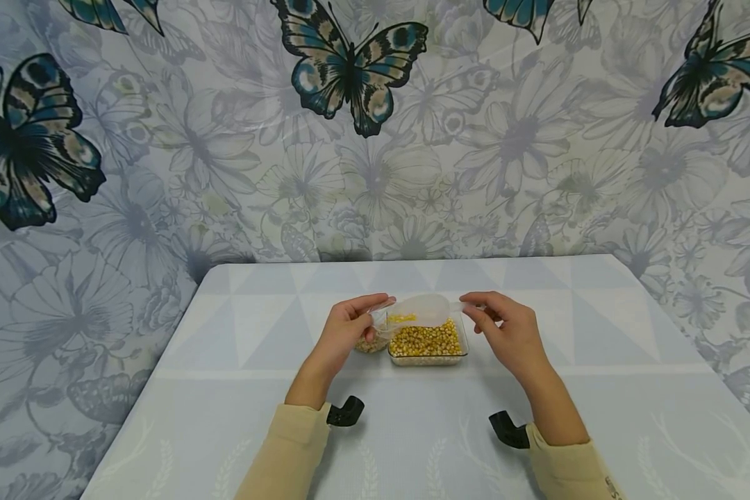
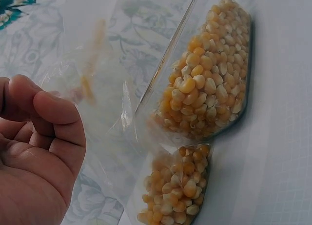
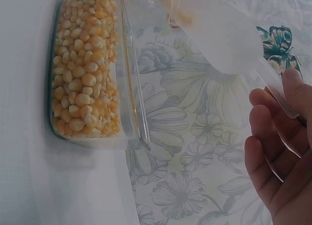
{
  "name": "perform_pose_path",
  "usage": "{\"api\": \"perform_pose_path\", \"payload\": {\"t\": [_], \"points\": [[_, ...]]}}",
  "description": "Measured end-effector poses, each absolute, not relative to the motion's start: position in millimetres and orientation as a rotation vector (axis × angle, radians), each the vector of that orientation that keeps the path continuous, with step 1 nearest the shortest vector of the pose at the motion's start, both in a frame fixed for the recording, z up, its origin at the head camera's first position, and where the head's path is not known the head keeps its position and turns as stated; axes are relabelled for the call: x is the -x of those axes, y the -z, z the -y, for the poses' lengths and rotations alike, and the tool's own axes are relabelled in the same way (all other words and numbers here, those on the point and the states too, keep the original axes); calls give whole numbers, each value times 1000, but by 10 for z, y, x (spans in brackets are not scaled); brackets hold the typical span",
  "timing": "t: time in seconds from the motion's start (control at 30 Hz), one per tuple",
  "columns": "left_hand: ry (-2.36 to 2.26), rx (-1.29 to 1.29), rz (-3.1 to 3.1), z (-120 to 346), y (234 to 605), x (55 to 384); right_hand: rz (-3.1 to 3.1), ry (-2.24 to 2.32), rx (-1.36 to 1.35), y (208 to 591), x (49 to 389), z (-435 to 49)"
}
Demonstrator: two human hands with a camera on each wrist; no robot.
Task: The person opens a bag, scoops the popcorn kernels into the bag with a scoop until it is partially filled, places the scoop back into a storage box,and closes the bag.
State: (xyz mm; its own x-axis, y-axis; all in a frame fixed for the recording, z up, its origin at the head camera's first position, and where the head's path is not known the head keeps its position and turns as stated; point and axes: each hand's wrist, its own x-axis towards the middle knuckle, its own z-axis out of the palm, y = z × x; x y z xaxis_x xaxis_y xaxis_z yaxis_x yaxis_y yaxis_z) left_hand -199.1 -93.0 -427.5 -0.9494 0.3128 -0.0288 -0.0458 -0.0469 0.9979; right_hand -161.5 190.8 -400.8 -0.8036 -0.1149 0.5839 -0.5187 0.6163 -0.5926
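Facing inward, the left grip (image 1: 345, 328) pinches a clear bag (image 2: 109, 147), the right grip (image 1: 511, 332) a scoop (image 3: 223, 37).

Flowery, butterfly-printed wall covering (image 1: 375, 173) suggests a home.

On my remote feed, left sleeve (image 1: 285, 451) pale yellow-beige cloth, wide at cuff. Right sleeve (image 1: 564, 467) same colour, similar cut; I see small dark lettering (image 1: 613, 488) there, too small for me to read. Left hand (image 1: 340, 335) and right hand (image 1: 514, 335) bare. Left wrist fitting (image 1: 346, 412) black, bent, blunt-ended; I log right wrist fitting (image 1: 509, 429) as matching.
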Motion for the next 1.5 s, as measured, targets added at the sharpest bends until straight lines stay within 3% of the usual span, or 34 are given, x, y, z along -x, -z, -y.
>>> {"api": "perform_pose_path", "payload": {"t": [1.5], "points": [[-2143,-249,-1980,938,4306,1999,2372,-1070,-513,4035,1625,-1941]]}}
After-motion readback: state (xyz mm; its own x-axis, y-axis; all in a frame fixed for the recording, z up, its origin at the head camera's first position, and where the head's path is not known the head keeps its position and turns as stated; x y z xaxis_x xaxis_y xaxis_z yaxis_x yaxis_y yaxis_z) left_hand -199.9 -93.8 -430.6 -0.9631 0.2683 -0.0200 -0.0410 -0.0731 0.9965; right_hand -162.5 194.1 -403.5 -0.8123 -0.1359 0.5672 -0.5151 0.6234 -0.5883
